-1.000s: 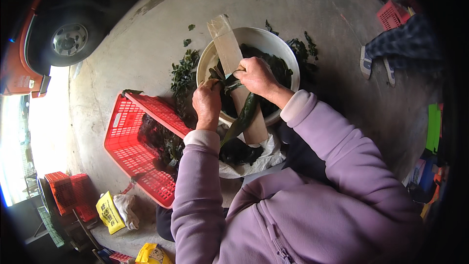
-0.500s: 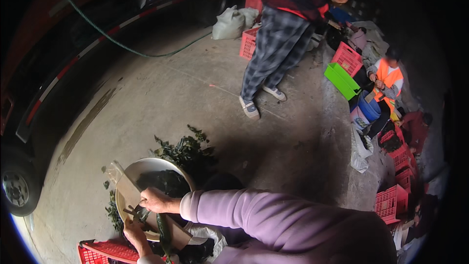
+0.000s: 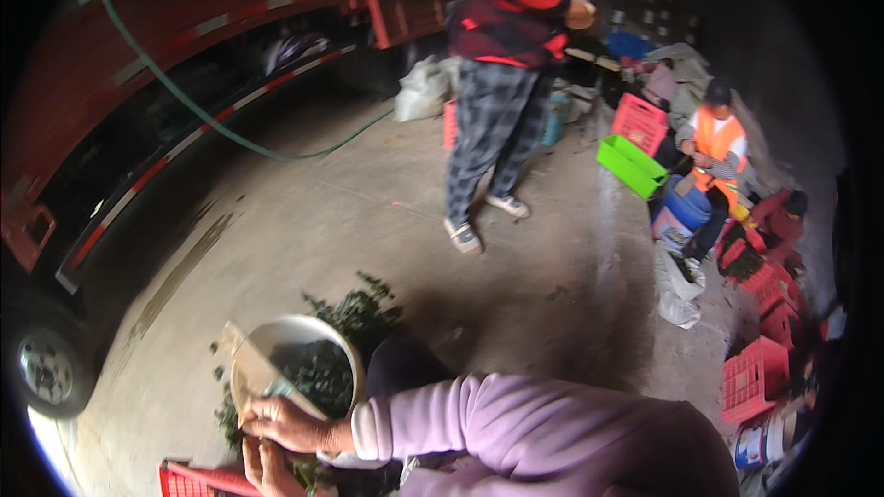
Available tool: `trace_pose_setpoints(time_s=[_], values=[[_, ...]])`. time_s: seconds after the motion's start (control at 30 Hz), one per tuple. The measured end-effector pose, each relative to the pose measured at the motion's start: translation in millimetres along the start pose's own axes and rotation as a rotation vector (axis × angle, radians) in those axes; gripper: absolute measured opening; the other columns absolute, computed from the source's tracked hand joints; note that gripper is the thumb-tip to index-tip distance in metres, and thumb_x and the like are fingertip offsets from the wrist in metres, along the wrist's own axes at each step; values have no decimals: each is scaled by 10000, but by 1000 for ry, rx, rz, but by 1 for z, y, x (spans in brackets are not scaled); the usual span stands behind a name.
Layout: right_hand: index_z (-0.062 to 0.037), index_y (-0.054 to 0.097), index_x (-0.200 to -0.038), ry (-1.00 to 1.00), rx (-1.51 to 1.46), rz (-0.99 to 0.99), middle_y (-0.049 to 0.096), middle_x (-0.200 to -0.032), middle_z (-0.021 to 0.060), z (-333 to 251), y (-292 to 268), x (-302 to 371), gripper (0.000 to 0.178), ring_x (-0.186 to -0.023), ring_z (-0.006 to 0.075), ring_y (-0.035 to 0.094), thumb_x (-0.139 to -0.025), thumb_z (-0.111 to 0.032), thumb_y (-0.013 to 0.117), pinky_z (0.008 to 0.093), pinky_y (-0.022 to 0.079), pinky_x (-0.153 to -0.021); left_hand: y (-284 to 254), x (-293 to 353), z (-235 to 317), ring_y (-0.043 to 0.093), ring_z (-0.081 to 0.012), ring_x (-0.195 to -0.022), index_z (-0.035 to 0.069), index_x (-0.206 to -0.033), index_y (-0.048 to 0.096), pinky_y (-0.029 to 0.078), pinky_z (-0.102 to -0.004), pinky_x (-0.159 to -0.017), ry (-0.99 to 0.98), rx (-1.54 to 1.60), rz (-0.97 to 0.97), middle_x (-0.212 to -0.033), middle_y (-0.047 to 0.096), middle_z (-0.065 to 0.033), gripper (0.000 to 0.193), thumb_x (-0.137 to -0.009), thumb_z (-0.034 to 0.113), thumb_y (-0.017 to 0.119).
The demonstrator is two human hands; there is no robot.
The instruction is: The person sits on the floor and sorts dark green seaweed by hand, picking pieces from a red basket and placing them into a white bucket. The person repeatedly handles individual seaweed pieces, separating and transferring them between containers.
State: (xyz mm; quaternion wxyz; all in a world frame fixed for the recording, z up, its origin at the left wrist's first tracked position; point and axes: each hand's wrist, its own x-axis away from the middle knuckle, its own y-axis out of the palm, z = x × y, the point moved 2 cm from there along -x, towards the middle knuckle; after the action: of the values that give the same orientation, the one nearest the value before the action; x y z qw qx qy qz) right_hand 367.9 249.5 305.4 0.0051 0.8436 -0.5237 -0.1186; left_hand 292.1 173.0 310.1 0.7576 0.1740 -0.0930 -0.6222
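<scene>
My right hand, in a lilac sleeve, is closed over a pale board that lies across a large light basin. What it grips is blurred; a pale bluish flat piece shows just beyond its knuckles. My left hand is right below it with its fingers curled, and what they hold is hidden. Dark green cut leaves lie inside the basin. Some green stems show beside my left hand.
Leafy greens lie beyond the basin, and a red crate stands at lower left. A person in checked trousers stands ahead. At right, a person in an orange vest sits near a green bin. A red truck fills the far left.
The view has tilted up, showing more of the truck. My right hand has come down closer to my left hand. The long dark green piece below my hands no longer shows plainly.
</scene>
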Motion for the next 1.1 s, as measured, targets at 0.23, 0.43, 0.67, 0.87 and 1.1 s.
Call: trace_pose_setpoints(time_s=[0.23,0.43,0.67,0.87,1.1], values=[[5,656,-842,13,-371,-116,648,-775,51,-3,52,15,92,-690,86,577,-825,-57,591,227,469,-639,-51,34,34,429,-58,-557,-8,-858,595,327,-198,-513,185,-261,277,-656,530,8,103,-876,79,543],[-21,649,-876,541,-68,-306,665,-801,74,3,78,22,635,-712,130,628,-861,-612,419,246,480,-673,-111,74,51,435,-40,-521,-16,-888,624,324,-167,-478,91,-88,276,-655,546,6,137,-878,113,576],[-40,673,-854,402,-36,-447,654,-755,43,0,115,31,254,-640,95,602,-838,-292,644,212,478,-515,-129,91,49,477,-31,-587,-24,-865,648,378,-184,-522,55,-280,283,-687,581,26,136,-847,108,621],[40,655,-766,-84,389,-439,601,-555,64,-34,149,13,179,-496,81,519,-802,-134,631,256,411,-473,-164,98,25,506,-44,-550,-23,-847,662,406,-206,-493,37,-297,292,-642,595,9,142,-837,117,637],[-17,657,-835,-216,229,-608,651,-684,35,-137,187,-16,191,-586,104,628,-879,-194,598,229,510,-499,-221,112,-35,453,-34,-518,24,-835,678,327,-180,-464,55,-239,301,-600,559,29,129,-860,121,597]])
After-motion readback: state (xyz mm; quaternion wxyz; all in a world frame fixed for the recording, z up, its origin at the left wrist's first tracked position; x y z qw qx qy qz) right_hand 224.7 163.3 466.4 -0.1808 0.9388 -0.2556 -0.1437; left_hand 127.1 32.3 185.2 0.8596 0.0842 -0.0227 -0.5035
